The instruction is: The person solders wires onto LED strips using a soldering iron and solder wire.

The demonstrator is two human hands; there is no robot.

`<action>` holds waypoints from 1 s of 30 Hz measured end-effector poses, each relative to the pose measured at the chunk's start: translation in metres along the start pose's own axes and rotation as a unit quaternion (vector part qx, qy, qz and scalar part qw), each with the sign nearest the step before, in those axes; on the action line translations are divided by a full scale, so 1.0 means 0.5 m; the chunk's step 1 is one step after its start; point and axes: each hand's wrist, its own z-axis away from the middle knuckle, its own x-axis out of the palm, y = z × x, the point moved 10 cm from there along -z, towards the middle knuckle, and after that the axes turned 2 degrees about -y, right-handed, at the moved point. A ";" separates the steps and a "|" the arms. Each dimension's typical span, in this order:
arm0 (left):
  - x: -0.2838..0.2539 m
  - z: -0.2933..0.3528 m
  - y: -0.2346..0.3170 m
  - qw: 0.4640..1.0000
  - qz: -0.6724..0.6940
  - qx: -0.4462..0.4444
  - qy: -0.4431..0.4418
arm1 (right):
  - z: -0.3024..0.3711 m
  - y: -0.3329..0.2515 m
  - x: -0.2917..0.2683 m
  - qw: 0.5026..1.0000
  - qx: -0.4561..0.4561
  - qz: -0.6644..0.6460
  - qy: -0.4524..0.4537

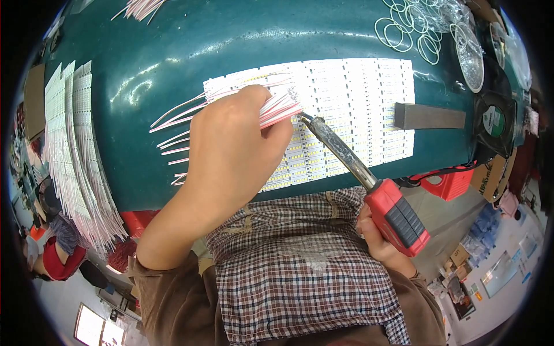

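Note:
My left hand (pixel 234 138) is closed round a bundle of thin red and white wires (pixel 280 109), held above a white panel of LED strip boards (pixel 358 86). Several wires stick out to the left from the panel's left side, partly under the hand. In my right hand (pixel 375 237) is a red and black soldering gun (pixel 399 216), its handle low at the table's front edge. The gun's long metal barrel slants up and left, and its tip is close to the ends of the wires. Whether the tip touches a board I cannot tell.
A grey metal bar (pixel 433 117) lies across the panel's right side, near a black fan (pixel 496 122). Stacked boards with wires (pixel 72 138) hang over the left edge. Pale cord loops (pixel 398 32) lie far right; more wires (pixel 141 7) lie far left. Another person (pixel 57 256) is at lower left.

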 end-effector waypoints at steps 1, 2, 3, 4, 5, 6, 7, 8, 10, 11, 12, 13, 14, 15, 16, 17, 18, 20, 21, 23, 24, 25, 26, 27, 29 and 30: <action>0.000 0.000 0.001 1.000 -0.003 -0.001 -0.001 | 0.002 0.000 -0.001 1.000 -0.006 -0.001 0.003; 0.001 0.001 0.001 1.000 -0.006 -0.001 -0.002 | 0.003 -0.002 -0.002 1.000 -0.013 -0.002 0.006; 0.001 0.001 0.000 1.000 -0.006 -0.001 -0.002 | 0.005 -0.001 -0.004 1.000 -0.013 -0.002 0.006; -0.001 0.001 0.003 1.000 -0.007 0.007 0.003 | 0.009 0.003 -0.009 1.000 -0.001 -0.007 0.008; -0.003 0.001 0.006 1.000 -0.008 0.015 0.009 | 0.012 0.007 -0.011 1.000 0.010 -0.011 0.010; -0.006 0.001 0.007 1.000 -0.008 0.015 0.009 | 0.016 0.004 -0.011 1.000 0.010 -0.011 0.009; -0.003 0.000 0.005 1.000 -0.007 0.007 -0.004 | 0.021 0.014 -0.011 0.999 0.034 -0.023 0.012; 0.001 -0.001 0.002 1.000 -0.007 -0.001 -0.017 | 0.025 0.024 -0.010 0.998 0.059 -0.034 0.014; -0.003 -0.001 0.004 1.000 0.002 0.010 -0.018 | 0.023 0.022 -0.011 0.997 0.060 -0.037 0.016; -0.006 0.000 0.006 1.000 0.011 0.020 -0.018 | 0.023 0.020 -0.011 0.997 0.060 -0.040 0.018; -0.012 0.000 0.006 1.000 0.010 0.020 -0.018 | 0.024 0.020 -0.012 0.997 0.059 -0.040 0.018; -0.005 -0.002 -0.008 0.998 0.042 -0.010 -0.049 | 0.026 0.024 -0.012 0.997 0.065 -0.041 0.013; 0.004 -0.001 -0.021 0.993 0.073 -0.040 -0.081 | 0.028 0.027 -0.011 0.997 0.071 -0.042 0.009; 0.000 0.000 -0.027 0.993 0.073 -0.039 -0.081 | 0.029 0.028 -0.011 0.997 0.071 -0.041 0.010; -0.025 0.002 -0.024 0.999 0.010 -0.013 -0.044 | 0.030 0.025 -0.013 0.997 0.065 -0.040 0.018; -0.046 0.005 -0.018 0.999 -0.052 0.014 -0.007 | 0.032 0.022 -0.016 0.997 0.060 -0.038 0.027; -0.057 0.008 -0.014 0.998 -0.053 0.013 -0.006 | 0.034 0.020 -0.016 0.997 0.058 -0.039 0.026; -0.110 0.002 -0.008 0.996 0.019 -0.015 0.081 | 0.046 0.037 -0.021 0.994 0.093 -0.056 0.029; -0.107 -0.006 0.004 0.997 0.066 -0.011 0.047 | 0.050 0.042 -0.025 0.993 0.097 -0.054 0.035; -0.093 0.013 0.014 0.993 0.104 -0.033 0.036 | 0.043 0.034 -0.017 0.995 0.079 -0.053 0.018; -0.078 0.020 0.011 0.988 0.148 -0.050 0.021 | 0.041 0.033 -0.016 0.995 0.076 -0.056 0.014; -0.051 0.019 0.007 0.988 0.147 -0.050 -0.021 | 0.044 0.031 -0.016 0.997 0.070 -0.040 0.010; -0.038 0.020 0.003 0.988 0.148 -0.048 -0.022 | 0.046 0.030 -0.015 0.998 0.064 -0.025 0.005; -0.018 0.022 -0.003 0.989 0.135 -0.054 -0.035 | 0.043 0.028 -0.015 0.998 0.065 -0.024 0.007; -0.006 0.026 -0.001 0.997 0.075 -0.022 -0.020 | 0.036 0.015 -0.016 0.998 0.050 -0.025 0.017; -0.003 0.025 -0.002 0.997 0.075 -0.022 -0.021 | 0.033 0.014 -0.014 0.998 0.050 -0.025 0.017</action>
